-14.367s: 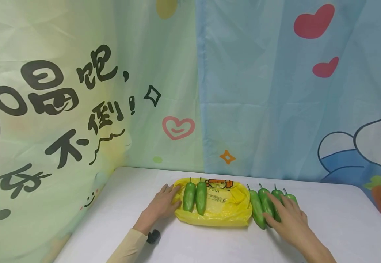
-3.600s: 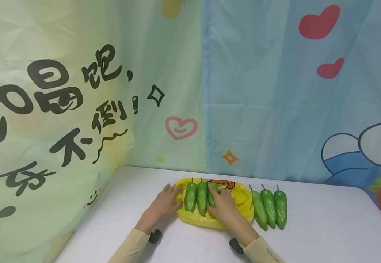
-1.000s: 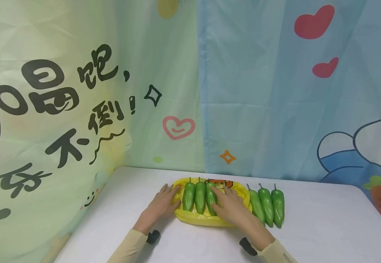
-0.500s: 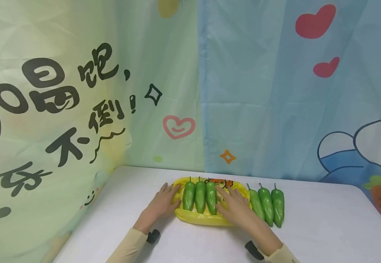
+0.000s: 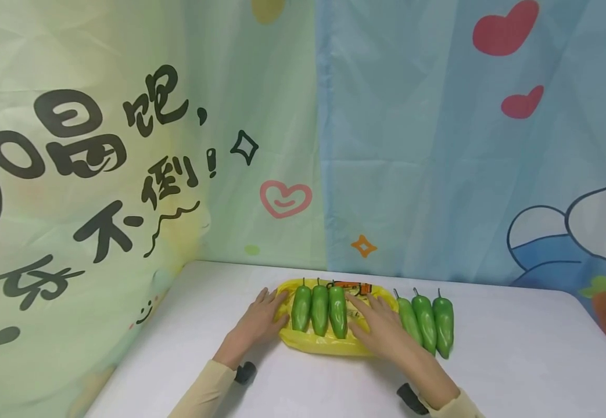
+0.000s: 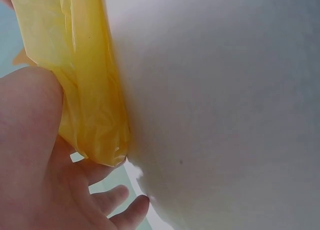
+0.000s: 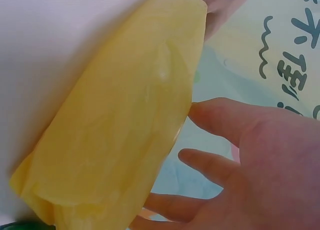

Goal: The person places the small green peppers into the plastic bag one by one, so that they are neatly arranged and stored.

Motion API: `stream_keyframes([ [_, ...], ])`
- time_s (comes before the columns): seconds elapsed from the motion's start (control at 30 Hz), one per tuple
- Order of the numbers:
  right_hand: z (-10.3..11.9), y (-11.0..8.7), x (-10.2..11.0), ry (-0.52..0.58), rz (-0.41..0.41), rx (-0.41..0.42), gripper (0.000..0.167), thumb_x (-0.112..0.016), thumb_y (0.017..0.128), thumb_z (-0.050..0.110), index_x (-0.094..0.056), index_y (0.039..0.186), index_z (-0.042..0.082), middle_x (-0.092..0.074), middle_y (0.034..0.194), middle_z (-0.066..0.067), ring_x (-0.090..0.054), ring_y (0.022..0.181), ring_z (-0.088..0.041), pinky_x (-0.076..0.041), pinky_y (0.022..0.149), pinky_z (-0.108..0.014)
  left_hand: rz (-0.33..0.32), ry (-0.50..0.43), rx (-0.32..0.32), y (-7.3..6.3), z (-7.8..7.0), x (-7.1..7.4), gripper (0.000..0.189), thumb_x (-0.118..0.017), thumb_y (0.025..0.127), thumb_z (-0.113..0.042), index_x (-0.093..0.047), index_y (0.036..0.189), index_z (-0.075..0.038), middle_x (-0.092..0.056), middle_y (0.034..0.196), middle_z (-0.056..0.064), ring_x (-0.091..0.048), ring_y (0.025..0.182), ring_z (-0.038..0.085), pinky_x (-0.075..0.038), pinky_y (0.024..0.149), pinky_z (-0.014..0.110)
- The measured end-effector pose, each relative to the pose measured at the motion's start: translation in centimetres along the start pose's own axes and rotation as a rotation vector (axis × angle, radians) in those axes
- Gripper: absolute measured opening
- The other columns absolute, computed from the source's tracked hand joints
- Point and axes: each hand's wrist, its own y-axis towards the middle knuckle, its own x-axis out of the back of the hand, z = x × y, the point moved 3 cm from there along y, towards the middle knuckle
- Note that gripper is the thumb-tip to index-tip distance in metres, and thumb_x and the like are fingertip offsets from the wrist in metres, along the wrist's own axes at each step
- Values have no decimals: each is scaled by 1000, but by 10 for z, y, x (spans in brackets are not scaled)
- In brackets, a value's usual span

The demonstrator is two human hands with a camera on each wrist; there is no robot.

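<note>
A yellow plastic bag with raised, crumpled sides lies on the white table. Three green peppers rest side by side on its left half, stems pointing away. My left hand grips the bag's left end, thumb on the near side; in the left wrist view the thumb overlaps the yellow plastic. Over the bag's right half, just right of the third pepper, my right hand hovers with spread fingers, holding nothing. In the right wrist view its fingers reach beside the bag's side.
Three more green peppers lie in a row on the table right of the bag, some partly behind my right hand and wrist. Printed cloth curtains stand behind and to the left. A dark wrist piece sits under the right forearm.
A third pepper has been moved from the right-hand row onto the bag. Over the last second my right hand has let go of it and shifted slightly right. My left hand stays put.
</note>
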Motion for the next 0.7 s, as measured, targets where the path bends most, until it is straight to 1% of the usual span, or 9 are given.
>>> stream_keyframes([
  [0.13, -3, -2, 1, -6, -8, 14, 59, -59, 100, 25, -40, 155, 17, -28, 156, -38, -18, 144, -63, -19, 108, -83, 1, 0, 1, 0, 0, -1, 58, -52, 102, -35, -39, 155, -13, -38, 159, 20, -25, 150, 47, -29, 122, 60],
  [0.37, -7, -5, 5, -52, -41, 19, 59, -61, 98, 25, -42, 153, 16, -31, 154, -38, -22, 143, -62, -23, 106, -83, -4, 2, -3, -1, -1, 0, 57, -54, 102, -34, -41, 154, -12, -40, 158, 21, -26, 150, 47, -29, 121, 60],
  [0.7, -14, -14, 12, -52, -34, 4, 59, -61, 99, 25, -42, 153, 13, -29, 155, -39, -22, 144, -61, -23, 109, -81, -1, 6, -4, -1, -2, 1, 58, -53, 102, -35, -40, 154, -12, -39, 158, 21, -26, 150, 47, -29, 121, 60],
])
